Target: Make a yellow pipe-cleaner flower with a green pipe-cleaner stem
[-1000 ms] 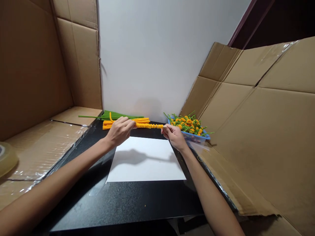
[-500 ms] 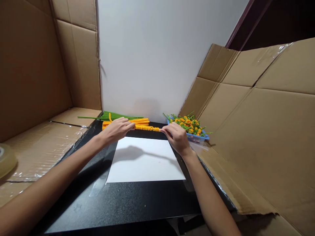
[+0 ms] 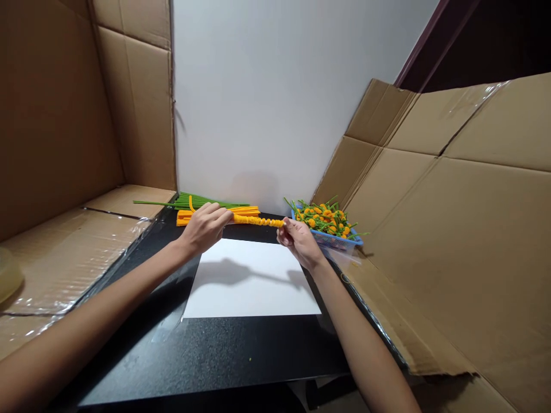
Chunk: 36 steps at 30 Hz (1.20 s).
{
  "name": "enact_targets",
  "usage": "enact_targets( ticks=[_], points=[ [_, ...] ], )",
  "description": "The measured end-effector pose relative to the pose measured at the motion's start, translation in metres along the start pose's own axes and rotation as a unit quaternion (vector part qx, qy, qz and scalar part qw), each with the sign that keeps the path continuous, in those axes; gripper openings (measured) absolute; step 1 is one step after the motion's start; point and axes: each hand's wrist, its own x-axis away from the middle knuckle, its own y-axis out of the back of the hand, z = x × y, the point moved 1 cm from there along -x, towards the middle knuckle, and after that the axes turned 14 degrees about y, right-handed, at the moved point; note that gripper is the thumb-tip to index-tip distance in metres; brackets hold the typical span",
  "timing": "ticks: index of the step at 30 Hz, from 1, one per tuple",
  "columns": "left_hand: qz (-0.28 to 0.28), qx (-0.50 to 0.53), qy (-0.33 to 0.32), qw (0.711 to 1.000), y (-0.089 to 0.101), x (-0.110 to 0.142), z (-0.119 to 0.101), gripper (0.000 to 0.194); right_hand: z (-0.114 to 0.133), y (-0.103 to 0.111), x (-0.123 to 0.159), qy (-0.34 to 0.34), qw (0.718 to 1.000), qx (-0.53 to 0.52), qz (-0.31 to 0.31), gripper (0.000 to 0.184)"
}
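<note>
Left hand (image 3: 206, 229): closed over the left part of the orange coil (image 3: 259, 221).
Right hand (image 3: 302, 244): pinches its right end; the two hands are apart.
Orange coil: between the hands, raised over the black table (image 3: 210, 361), almost level.
Coil turns: those to the right look more open, so I think the pull should be gentle and equal.
Pinch: probably best firm, without crushing the end.

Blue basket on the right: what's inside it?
Inside the blue basket, fuzzy orange pieces and green stems lie heaped, some stems poking past the rim. The heap covers the basket's bottom, so anything beneath cannot be seen.
</note>
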Motion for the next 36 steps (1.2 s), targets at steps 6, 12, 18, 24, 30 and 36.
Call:
enact_targets(
  ticks=[6, 12, 18, 24, 30, 36],
  points=[
    [0.051, -0.042, 0.051, 0.996, -0.01, 0.003, 0.0, 0.02, 0.017, -0.007, 0.005, 0.156, 0.907, 0.388, -0.035, 0.034],
    [0.145, -0.036, -0.015, 0.989, -0.016, 0.008, 0.004, 0.02, 0.032, 0.009, 0.008, 0.259, 0.834, 0.484, -0.059, 0.025],
    [0.157, -0.01, -0.01, 0.987, -0.019, 0.01, 0.006, 0.017, 0.03, 0.021, 0.005, 0.17, 0.919, 0.334, -0.124, 0.017],
    [0.164, -0.009, -0.034, 0.986, -0.016, 0.008, 0.004, 0.023, 0.02, 0.024, 0.001, 0.089, 0.957, 0.276, -0.031, 0.017],
    [0.146, 0.0, -0.052, 0.988, -0.014, 0.007, 0.002, 0.022, 0.003, 0.018, 0.001, -0.055, 0.997, 0.049, -0.009, 0.028],
    [0.146, 0.037, -0.044, 0.988, -0.012, 0.007, -0.001, 0.024, -0.002, 0.007, 0.003, -0.067, 0.997, -0.004, -0.039, 0.032]
  ],
)
